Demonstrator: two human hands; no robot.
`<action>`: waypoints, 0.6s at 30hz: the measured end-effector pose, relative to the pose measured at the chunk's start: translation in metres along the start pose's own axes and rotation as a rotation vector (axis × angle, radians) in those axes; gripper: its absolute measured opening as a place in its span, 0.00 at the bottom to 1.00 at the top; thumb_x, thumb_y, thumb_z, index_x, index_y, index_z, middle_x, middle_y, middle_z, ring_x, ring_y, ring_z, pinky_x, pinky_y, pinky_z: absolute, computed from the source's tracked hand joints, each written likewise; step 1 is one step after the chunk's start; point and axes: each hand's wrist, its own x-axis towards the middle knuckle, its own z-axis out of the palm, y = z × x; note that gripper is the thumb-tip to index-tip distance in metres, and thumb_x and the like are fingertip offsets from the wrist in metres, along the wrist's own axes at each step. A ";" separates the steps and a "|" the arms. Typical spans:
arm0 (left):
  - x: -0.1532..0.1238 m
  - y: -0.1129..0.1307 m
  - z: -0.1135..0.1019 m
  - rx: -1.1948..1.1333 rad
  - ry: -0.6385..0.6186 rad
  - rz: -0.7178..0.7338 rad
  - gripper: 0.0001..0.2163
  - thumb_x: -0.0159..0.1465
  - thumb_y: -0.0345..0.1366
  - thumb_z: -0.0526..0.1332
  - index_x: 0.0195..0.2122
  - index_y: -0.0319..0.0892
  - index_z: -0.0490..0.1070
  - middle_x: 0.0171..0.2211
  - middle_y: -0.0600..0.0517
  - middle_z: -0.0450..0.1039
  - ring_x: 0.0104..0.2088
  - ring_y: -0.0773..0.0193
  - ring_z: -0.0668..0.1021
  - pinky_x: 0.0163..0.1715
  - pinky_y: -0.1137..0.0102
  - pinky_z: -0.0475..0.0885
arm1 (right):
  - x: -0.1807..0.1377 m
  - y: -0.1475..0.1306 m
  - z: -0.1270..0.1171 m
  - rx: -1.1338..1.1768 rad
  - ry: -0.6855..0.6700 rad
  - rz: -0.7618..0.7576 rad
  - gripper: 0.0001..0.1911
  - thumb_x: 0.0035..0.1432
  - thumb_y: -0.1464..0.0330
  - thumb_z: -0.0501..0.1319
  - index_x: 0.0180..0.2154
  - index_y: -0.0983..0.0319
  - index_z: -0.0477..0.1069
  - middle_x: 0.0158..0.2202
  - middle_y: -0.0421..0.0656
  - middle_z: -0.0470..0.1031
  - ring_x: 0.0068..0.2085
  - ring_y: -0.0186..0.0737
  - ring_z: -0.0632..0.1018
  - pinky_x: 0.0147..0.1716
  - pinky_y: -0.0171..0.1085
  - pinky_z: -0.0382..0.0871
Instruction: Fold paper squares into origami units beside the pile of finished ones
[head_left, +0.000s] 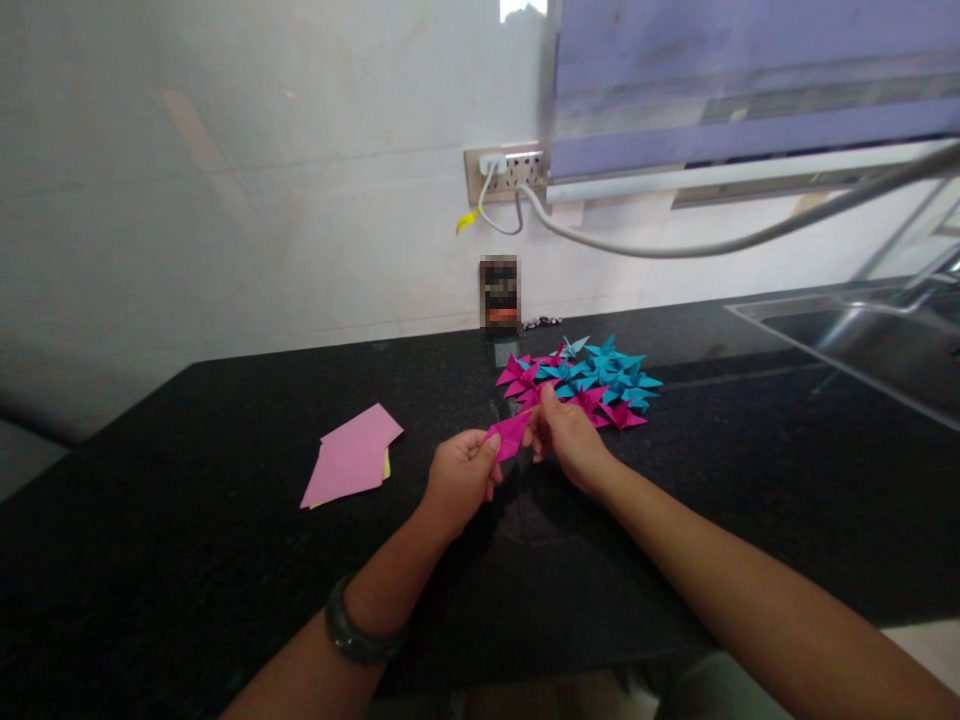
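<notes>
A small folded magenta paper piece (510, 434) is held above the black countertop (150, 520) between both hands. My left hand (459, 478) pinches its left end with closed fingers. My right hand (568, 437) grips its right end, fingers pressed together. Just behind my right hand lies a pile of folded paper shapes (585, 385), magenta on the left and teal on the right. To the left lies a small stack of flat pink paper sheets (351, 456) with a yellow sheet showing under them.
A small dark box (499, 293) stands against the white wall behind the pile. Above it a wall socket (504, 172) has white cables hanging from it. A steel sink (862, 335) is set into the counter at the right. A dark bracelet is on my left wrist.
</notes>
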 end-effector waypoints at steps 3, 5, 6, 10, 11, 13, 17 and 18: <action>0.001 -0.002 0.000 -0.016 -0.005 0.000 0.13 0.55 0.44 0.56 0.23 0.38 0.65 0.13 0.58 0.63 0.10 0.75 0.61 0.10 0.79 0.53 | -0.005 -0.002 0.004 -0.097 -0.062 -0.059 0.18 0.43 0.55 0.62 0.22 0.64 0.67 0.16 0.35 0.63 0.17 0.27 0.63 0.16 0.29 0.55; 0.002 -0.004 0.000 -0.028 -0.014 0.000 0.12 0.55 0.44 0.57 0.26 0.38 0.67 0.13 0.58 0.64 0.10 0.75 0.62 0.10 0.79 0.54 | -0.008 -0.003 0.006 -0.138 -0.060 -0.099 0.14 0.44 0.59 0.63 0.25 0.64 0.68 0.18 0.36 0.65 0.18 0.28 0.64 0.17 0.29 0.57; 0.002 -0.005 -0.001 -0.035 -0.023 0.006 0.12 0.54 0.43 0.58 0.29 0.37 0.69 0.14 0.57 0.65 0.11 0.74 0.63 0.11 0.78 0.56 | -0.009 -0.004 0.006 -0.158 -0.060 -0.133 0.12 0.46 0.61 0.62 0.25 0.64 0.68 0.19 0.36 0.66 0.20 0.28 0.65 0.19 0.30 0.59; 0.005 -0.009 -0.004 -0.033 -0.032 0.098 0.16 0.54 0.42 0.60 0.40 0.36 0.72 0.22 0.52 0.73 0.20 0.69 0.72 0.19 0.76 0.66 | -0.009 -0.005 0.002 -0.250 -0.151 -0.382 0.09 0.53 0.65 0.57 0.27 0.63 0.71 0.25 0.41 0.71 0.28 0.33 0.71 0.30 0.34 0.65; 0.006 -0.011 -0.005 -0.016 -0.015 0.140 0.16 0.54 0.41 0.60 0.40 0.37 0.73 0.25 0.50 0.74 0.24 0.68 0.74 0.22 0.75 0.68 | -0.009 -0.005 0.001 -0.266 -0.163 -0.437 0.08 0.53 0.67 0.57 0.27 0.63 0.71 0.26 0.42 0.71 0.30 0.34 0.72 0.32 0.35 0.65; 0.007 -0.013 -0.007 0.016 0.033 0.214 0.14 0.54 0.41 0.60 0.38 0.38 0.74 0.32 0.48 0.76 0.30 0.64 0.75 0.28 0.73 0.69 | -0.009 -0.005 0.000 -0.273 -0.136 -0.475 0.05 0.52 0.68 0.58 0.28 0.63 0.71 0.28 0.42 0.71 0.31 0.35 0.72 0.33 0.35 0.66; 0.006 -0.013 -0.008 0.030 0.119 0.252 0.13 0.54 0.40 0.60 0.35 0.37 0.76 0.29 0.48 0.76 0.28 0.65 0.75 0.29 0.71 0.70 | -0.008 -0.003 0.003 -0.174 -0.077 -0.333 0.05 0.51 0.68 0.58 0.26 0.63 0.67 0.24 0.39 0.69 0.26 0.31 0.70 0.27 0.33 0.65; 0.006 -0.013 -0.008 0.039 0.132 0.254 0.12 0.54 0.40 0.60 0.34 0.37 0.76 0.27 0.49 0.76 0.27 0.65 0.75 0.28 0.71 0.70 | -0.007 -0.003 0.004 -0.133 -0.079 -0.285 0.06 0.51 0.67 0.57 0.26 0.63 0.66 0.22 0.38 0.68 0.24 0.30 0.69 0.24 0.31 0.64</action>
